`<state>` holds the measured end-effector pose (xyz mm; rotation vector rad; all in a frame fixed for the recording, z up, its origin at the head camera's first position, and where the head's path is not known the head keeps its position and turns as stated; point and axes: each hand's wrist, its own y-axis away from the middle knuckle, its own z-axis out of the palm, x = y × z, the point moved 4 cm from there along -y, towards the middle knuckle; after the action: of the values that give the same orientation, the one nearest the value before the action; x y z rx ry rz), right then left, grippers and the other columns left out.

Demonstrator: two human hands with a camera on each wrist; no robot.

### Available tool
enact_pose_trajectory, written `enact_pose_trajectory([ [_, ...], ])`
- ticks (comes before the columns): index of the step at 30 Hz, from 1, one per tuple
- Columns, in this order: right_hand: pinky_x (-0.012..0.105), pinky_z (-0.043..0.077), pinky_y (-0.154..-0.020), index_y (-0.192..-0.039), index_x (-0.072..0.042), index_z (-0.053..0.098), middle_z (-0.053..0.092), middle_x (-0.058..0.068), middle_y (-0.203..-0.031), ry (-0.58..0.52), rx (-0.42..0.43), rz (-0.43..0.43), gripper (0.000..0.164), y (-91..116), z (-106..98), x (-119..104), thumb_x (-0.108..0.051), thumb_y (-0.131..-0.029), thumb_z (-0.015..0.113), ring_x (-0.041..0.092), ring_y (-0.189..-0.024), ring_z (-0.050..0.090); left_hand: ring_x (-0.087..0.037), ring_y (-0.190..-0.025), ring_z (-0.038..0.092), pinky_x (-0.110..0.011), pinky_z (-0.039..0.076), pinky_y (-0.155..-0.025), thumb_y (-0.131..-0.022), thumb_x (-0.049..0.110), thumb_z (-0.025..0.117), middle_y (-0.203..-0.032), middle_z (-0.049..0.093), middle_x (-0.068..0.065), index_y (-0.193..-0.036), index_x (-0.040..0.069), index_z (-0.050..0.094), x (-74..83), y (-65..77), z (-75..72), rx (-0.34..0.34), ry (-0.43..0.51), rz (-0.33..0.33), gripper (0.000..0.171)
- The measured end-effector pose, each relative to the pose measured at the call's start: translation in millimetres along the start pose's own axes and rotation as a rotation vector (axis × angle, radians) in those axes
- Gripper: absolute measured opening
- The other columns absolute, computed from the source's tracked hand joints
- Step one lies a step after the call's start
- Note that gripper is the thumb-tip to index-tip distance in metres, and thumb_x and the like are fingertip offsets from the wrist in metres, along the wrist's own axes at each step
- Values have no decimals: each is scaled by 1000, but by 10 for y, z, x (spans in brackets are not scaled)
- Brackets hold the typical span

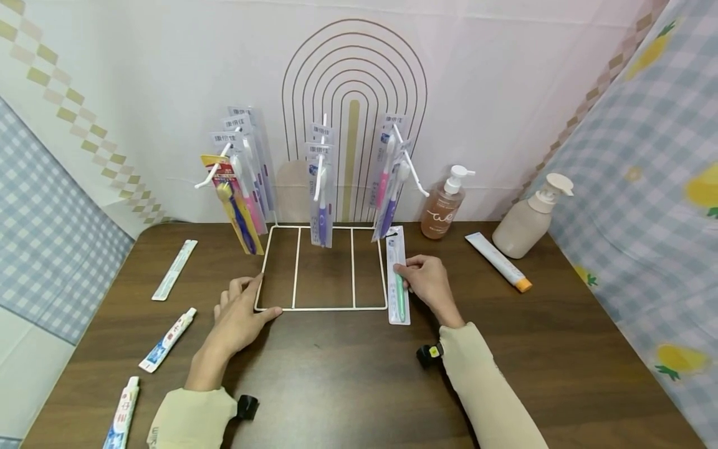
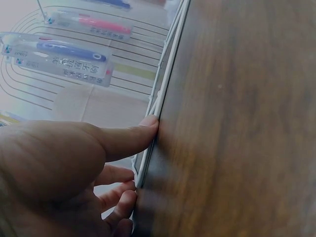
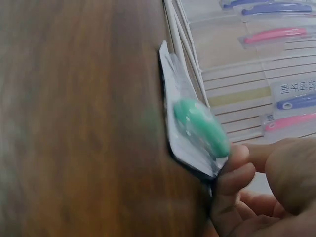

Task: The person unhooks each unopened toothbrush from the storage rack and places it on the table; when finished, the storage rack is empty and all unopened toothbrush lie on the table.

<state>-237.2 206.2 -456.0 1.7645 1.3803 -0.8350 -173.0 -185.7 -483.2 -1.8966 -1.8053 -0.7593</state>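
A packaged green toothbrush (image 1: 400,287) lies upright-wise along the right side of the white wire display rack (image 1: 325,309). My right hand (image 1: 429,280) pinches the package at its right edge, thumb on top; in the right wrist view the pack (image 3: 197,123) tilts slightly off the table beside the rack's wires. My left hand (image 1: 238,318) rests at the rack's front left corner. Its thumb touches the front wire and its fingers lie along the left side, as the left wrist view also shows. Packaged toothbrushes (image 1: 322,206) hang from the rack's three hooks.
Left on the table lie a thin white packet (image 1: 175,270) and two toothpaste tubes (image 1: 168,340) (image 1: 121,415). To the right stand an amber pump bottle (image 1: 443,212) and a cream pump bottle (image 1: 524,224), with an orange-capped tube (image 1: 498,262) near them. Cloth hangs behind.
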Motion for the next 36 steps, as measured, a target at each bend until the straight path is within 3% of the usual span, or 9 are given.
enact_pose_trajectory([
  [8, 23, 55, -56, -119, 7, 77, 74, 3, -78, 42, -13, -29, 31, -83, 71, 60, -20, -106, 82, 9, -62, 66, -50, -138, 43, -57, 35, -99, -107, 39, 81, -171, 37, -30, -178, 1, 35, -8, -8, -1, 3, -1, 2, 93],
  [23, 34, 65, -58, -118, -6, 81, 83, 2, -85, 117, -25, 10, 33, -652, 206, 605, -32, -100, 90, 16, -66, 77, -51, -139, 42, -59, 35, -100, -106, 38, 81, -171, 38, -30, -178, 1, 35, -2, 8, -3, 2, 12, 4, 93],
  [32, 35, 65, -59, -118, -5, 80, 83, 6, -89, 126, -33, 16, 33, -661, 214, 608, -32, -100, 90, 18, -68, 78, -51, -139, 42, -58, 35, -98, -106, 38, 81, -171, 38, -30, -177, 1, 35, 3, 14, -7, 1, 12, 3, 93],
  [36, 30, 60, -57, -119, 0, 81, 81, 8, -88, 112, -21, -56, 37, -426, 161, 407, -33, -103, 87, 14, -66, 73, -52, -140, 41, -58, 35, -99, -106, 38, 81, -171, 37, -30, -178, 1, 35, 9, 16, -11, 1, 11, 3, 93],
])
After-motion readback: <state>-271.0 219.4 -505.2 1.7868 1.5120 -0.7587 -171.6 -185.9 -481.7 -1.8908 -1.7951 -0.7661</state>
